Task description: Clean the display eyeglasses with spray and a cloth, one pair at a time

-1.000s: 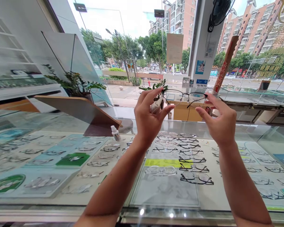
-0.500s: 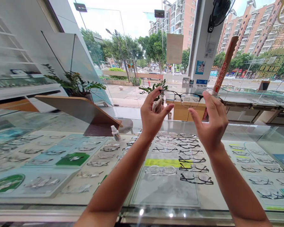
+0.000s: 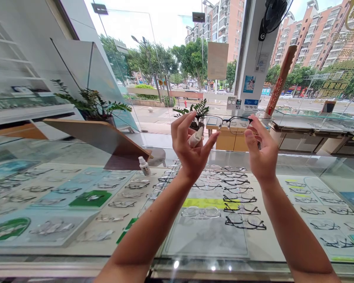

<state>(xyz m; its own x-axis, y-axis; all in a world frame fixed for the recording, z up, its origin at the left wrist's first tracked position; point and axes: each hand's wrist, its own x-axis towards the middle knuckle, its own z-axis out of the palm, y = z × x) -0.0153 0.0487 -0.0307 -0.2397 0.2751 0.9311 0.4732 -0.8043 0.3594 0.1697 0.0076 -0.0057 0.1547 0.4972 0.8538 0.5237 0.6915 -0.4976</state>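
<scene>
A pair of dark-rimmed eyeglasses [image 3: 227, 122] is held up in the air above the counter, between my two hands. My left hand [image 3: 191, 145] has its fingers at the left end of the frame, with the thumb spread away, and a crumpled pale cloth [image 3: 196, 137] is tucked in its palm. At the right end, the fingertips of my right hand [image 3: 263, 151] touch the frame near its hinge, the thumb below.
Below lies a glass display counter [image 3: 206, 239] with many eyeglasses in rows. A small white bottle [image 3: 144, 166] stands on it, left of my left arm. Behind are a slanted brown board [image 3: 97, 135], potted plants [image 3: 96, 104] and a window.
The eyeglasses have turned and shifted slightly. My right hand has moved a little left, its thumb now nearer its fingers. My left hand has moved slightly, showing more of the cloth.
</scene>
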